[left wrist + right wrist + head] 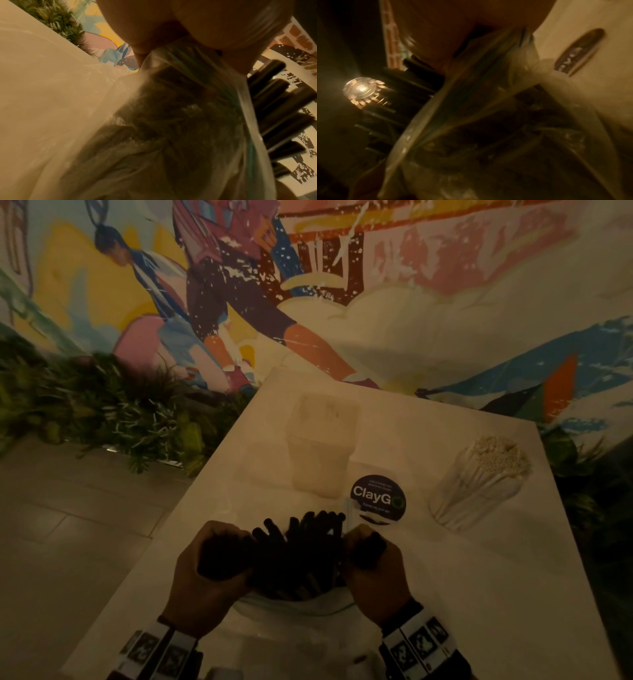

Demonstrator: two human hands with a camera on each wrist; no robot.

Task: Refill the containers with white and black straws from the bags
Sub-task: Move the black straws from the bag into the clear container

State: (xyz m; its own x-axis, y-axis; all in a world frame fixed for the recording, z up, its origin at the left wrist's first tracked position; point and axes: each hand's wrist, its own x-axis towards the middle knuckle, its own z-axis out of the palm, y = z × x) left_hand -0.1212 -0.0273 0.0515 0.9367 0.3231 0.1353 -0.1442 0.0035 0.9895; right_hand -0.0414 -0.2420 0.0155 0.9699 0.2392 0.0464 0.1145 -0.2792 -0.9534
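A clear plastic bag (294, 607) of black straws (305, 542) stands at the near edge of the white table (479, 577). My left hand (209, 563) grips the bag's left rim and my right hand (370, 559) grips its right rim, holding the mouth apart. The black straw tips stick out between my hands. In the left wrist view the bag (154, 128) wraps the black straws (274, 108). In the right wrist view the bag (479, 108) is blurred. A clear empty container (323, 443) stands at mid-table. A container of white straws (486, 474) stands at the right.
A round dark "ClayGo" sticker (378, 498) lies on the table between the two containers. Green plants (113, 412) line the floor to the left, below a painted mural wall (308, 285). A ceiling lamp (361, 92) shines in the right wrist view.
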